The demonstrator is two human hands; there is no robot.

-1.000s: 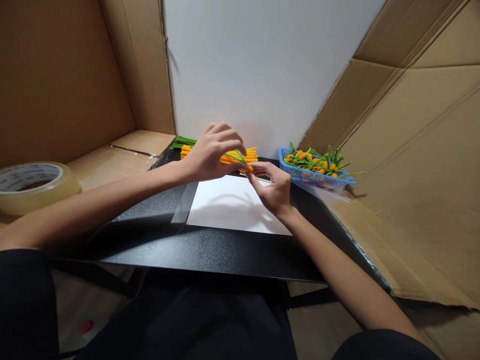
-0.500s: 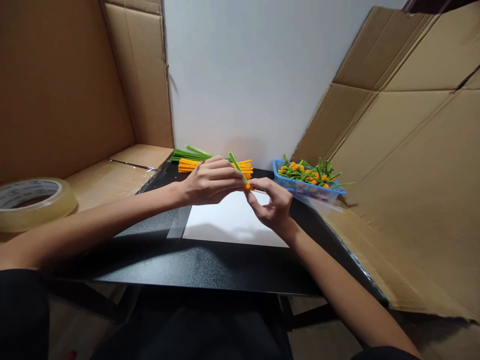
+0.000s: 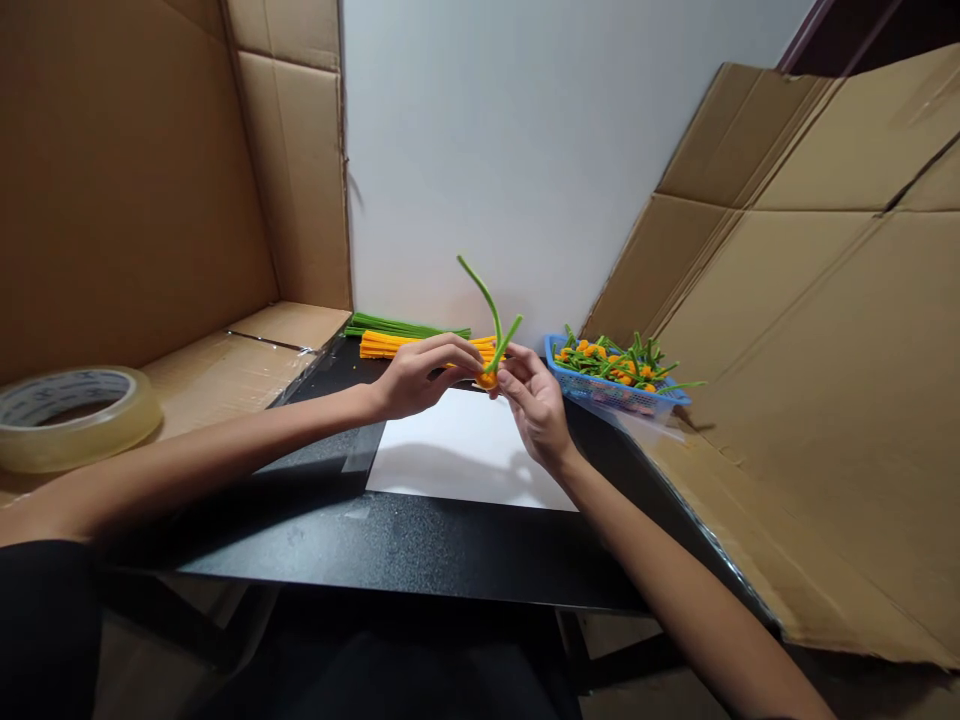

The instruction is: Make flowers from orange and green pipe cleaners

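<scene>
My left hand [image 3: 424, 378] and my right hand [image 3: 532, 400] meet above the far edge of a white paper sheet [image 3: 465, 450]. Their fingertips pinch a small orange pipe-cleaner bud [image 3: 487, 380] between them. A green pipe-cleaner stem [image 3: 481, 295] rises from the bud in a long curve, with a shorter green end [image 3: 510, 338] beside it. Behind my left hand lies a bundle of orange pipe cleaners [image 3: 397, 346], partly hidden by my fingers, with a bundle of green pipe cleaners [image 3: 397, 326] behind it.
A blue plastic basket [image 3: 600, 390] full of finished green-and-orange pieces stands at the far right of the black table [image 3: 420, 545]. A roll of clear tape [image 3: 75, 440] lies on cardboard at the left. Cardboard sheets [image 3: 780, 350] flank the white wall [image 3: 510, 170].
The green stem, short and straight before, now shows as a long curve with a second end. My hands have drawn away from the orange bundle, and the view has tilted slightly.
</scene>
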